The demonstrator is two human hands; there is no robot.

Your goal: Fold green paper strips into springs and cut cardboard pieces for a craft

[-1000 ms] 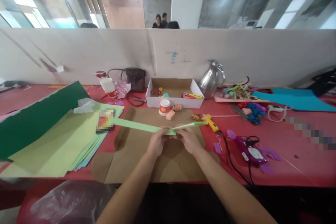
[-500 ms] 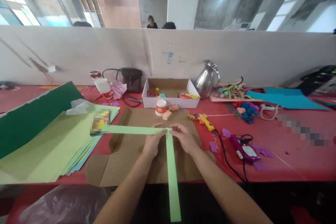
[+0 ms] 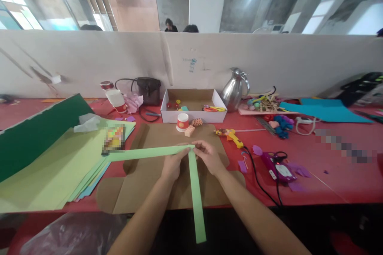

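Two light green paper strips (image 3: 196, 197) meet at a right angle between my hands, one reaching left and the other hanging toward me past the table edge. My left hand (image 3: 172, 164) pinches the joined corner from the left, thumb on top. From the right, my right hand (image 3: 209, 157) grips the same corner with thumb and fingers. Both hands are above a flattened brown cardboard sheet (image 3: 143, 191). Just beyond them stand a red-and-white paper cup (image 3: 182, 122) and small folded orange paper pieces (image 3: 189, 130).
A yellow glue gun (image 3: 235, 138) with a black cord lies to the right, near a purple power strip (image 3: 277, 167). Stacked coloured paper (image 3: 60, 167) is on the left. Behind are a white box (image 3: 194, 116), a steel jug (image 3: 235, 89) and a dark bag (image 3: 149, 91).
The left-reaching strip's far end has swung down and toward me. The hanging strip's lower end has risen slightly. Both hands keep their pinch on the corner.
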